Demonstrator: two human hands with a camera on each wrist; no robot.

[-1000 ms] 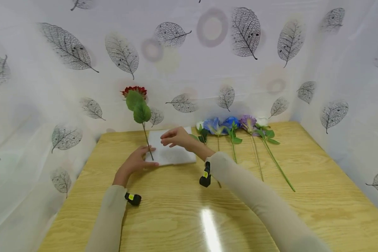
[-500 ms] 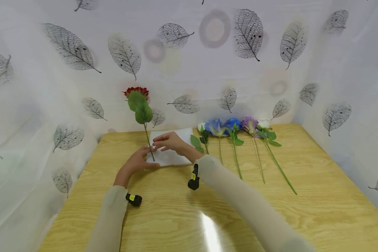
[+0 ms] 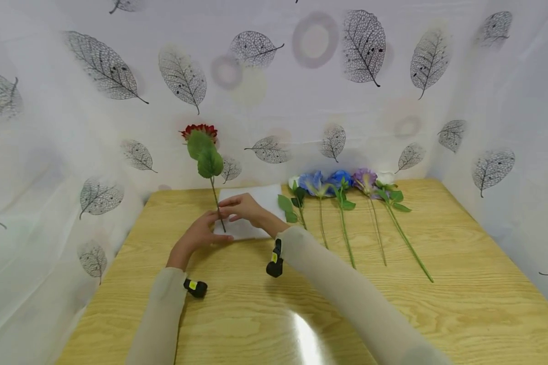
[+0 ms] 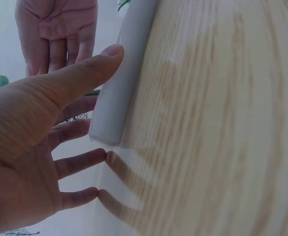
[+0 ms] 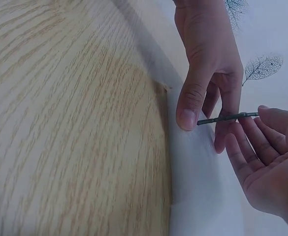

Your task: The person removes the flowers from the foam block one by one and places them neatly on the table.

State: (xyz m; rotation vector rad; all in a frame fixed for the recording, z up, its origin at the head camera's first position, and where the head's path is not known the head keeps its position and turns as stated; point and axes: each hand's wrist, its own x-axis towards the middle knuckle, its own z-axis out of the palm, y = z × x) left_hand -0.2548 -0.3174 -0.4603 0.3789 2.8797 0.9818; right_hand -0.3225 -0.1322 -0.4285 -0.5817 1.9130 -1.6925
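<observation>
A white foam block (image 3: pixel 269 205) lies flat at the back of the table. Into its left part runs the stem (image 5: pixel 222 118) of a red flower (image 3: pixel 200 133), which stands nearly upright and leans a little left, two broad green leaves below the bloom. My right hand (image 3: pixel 246 210) pinches the lower stem between thumb and fingertips, as the right wrist view shows. At the block's left end rests my left hand (image 3: pixel 198 235), thumb along the front edge and its other fingers (image 4: pixel 80 163) spread round the corner, some reaching the tabletop.
Several flowers lie in a row to the right, stems toward me: a white flower (image 3: pixel 294 181), a blue-violet flower (image 3: pixel 316 182), a deep blue flower (image 3: pixel 340 178), a purple flower (image 3: pixel 364 178) and another white flower (image 3: pixel 385 177). A leaf-print curtain (image 3: pixel 274 91) hangs behind the wooden table (image 3: pixel 237 314).
My right hand has moved left and slightly down from over the foam block to the stem and now pinches it. The left hand and the red flower have stayed in place.
</observation>
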